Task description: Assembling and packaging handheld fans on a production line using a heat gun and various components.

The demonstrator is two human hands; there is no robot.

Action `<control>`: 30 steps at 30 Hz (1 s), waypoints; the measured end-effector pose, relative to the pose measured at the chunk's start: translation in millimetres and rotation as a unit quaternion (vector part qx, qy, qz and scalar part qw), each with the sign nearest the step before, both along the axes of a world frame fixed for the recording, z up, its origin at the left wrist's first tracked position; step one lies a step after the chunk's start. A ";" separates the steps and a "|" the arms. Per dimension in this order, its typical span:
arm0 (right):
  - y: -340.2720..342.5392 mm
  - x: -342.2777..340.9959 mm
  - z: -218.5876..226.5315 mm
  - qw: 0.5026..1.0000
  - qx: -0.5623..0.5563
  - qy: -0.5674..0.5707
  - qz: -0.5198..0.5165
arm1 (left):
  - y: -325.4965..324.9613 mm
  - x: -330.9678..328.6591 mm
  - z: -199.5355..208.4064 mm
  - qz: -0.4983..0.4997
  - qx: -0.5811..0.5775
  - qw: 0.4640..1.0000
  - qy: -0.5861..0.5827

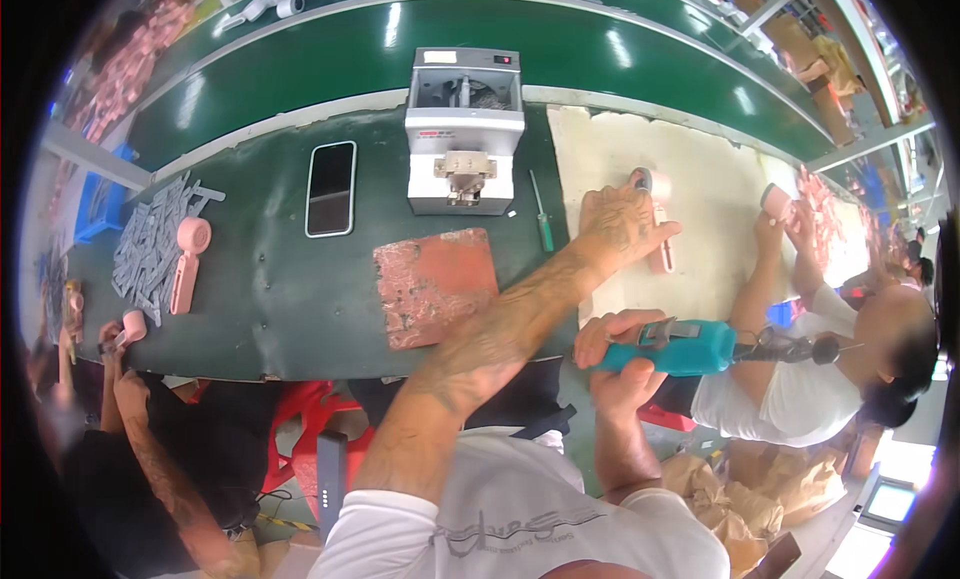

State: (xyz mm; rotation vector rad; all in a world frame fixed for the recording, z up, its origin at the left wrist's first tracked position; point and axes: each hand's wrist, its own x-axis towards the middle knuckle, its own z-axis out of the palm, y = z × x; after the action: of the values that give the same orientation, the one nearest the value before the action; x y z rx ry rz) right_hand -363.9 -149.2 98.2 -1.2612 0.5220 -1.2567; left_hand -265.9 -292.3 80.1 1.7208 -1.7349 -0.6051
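My left hand (pixel 622 223) reaches across to the right with its fingers curled over the round head of a pink piece with a long handle (pixel 658 186). That piece lies on the cardboard sheet, and my hand covers part of it. Nearer to me, my right hand (pixel 625 361) is wrapped round a teal electric screwdriver (pixel 690 349), its dark tip pointing right. Left of my forearm lies a worn reddish pad (pixel 435 284). A green-handled screwdriver (pixel 543 219) rests between the pad and the cardboard (pixel 600 144).
A grey screw-feeding machine (pixel 465 139) stands at the back, with a phone (pixel 331 189) beside it. Grey strips (pixel 160 244) and another pink piece (pixel 188 264) lie leftward. Co-workers at both sides hold pink pieces; more pink parts (pixel 825 224) are heaped at right.
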 end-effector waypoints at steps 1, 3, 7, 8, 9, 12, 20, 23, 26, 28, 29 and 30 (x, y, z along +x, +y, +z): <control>1.9 -5.5 -1.2 1.000 0.003 0.001 -0.009 | -14.0 -13.7 -13.8 -0.003 -0.005 1.000 0.003; 8.2 -13.7 -0.9 1.000 0.013 0.011 -0.025 | -29.5 -27.4 -31.1 -0.001 -0.018 0.998 -0.057; 11.7 -22.3 -2.9 0.997 0.023 0.020 -0.068 | -30.3 -19.5 -25.8 -0.011 0.061 0.998 -0.006; 9.3 -24.6 -4.8 0.997 0.026 0.033 -0.062 | -25.7 -12.4 -28.7 0.008 0.024 1.000 -0.010; 7.1 -25.9 -6.2 0.997 0.030 0.046 -0.053 | -18.8 -2.5 -32.6 0.028 -0.012 0.999 -0.014; -5.4 -25.8 -6.6 0.995 0.029 0.065 -0.070 | 29.3 36.9 3.4 0.012 -0.110 0.994 -0.001; -22.9 28.0 13.4 0.998 0.004 0.051 0.020 | 174.8 129.4 11.2 0.019 -0.152 0.973 -0.173; -26.7 64.1 21.6 0.999 -0.011 0.017 0.041 | 192.1 151.9 17.1 -0.052 -0.119 0.977 -0.170; -35.9 92.3 15.1 0.997 -0.052 0.041 0.034 | 198.5 153.8 -0.8 -0.013 -0.182 0.977 -0.108; -38.7 104.4 13.9 0.997 -0.058 0.036 0.035 | 203.8 152.0 -12.4 0.006 -0.164 0.983 -0.087; -39.6 108.9 13.0 0.997 -0.060 0.027 0.032 | 206.9 150.3 -16.6 0.020 -0.142 0.987 -0.067; -42.2 112.4 12.9 0.997 -0.065 0.033 0.034 | 208.4 148.6 -19.1 0.023 -0.142 0.988 -0.063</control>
State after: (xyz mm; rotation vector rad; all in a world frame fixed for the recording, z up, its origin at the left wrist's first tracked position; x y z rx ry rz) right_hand -251.5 -191.4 111.0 -1.4213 0.4466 -1.2108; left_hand -117.2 -83.8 61.0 1.6206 -1.7643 -0.2195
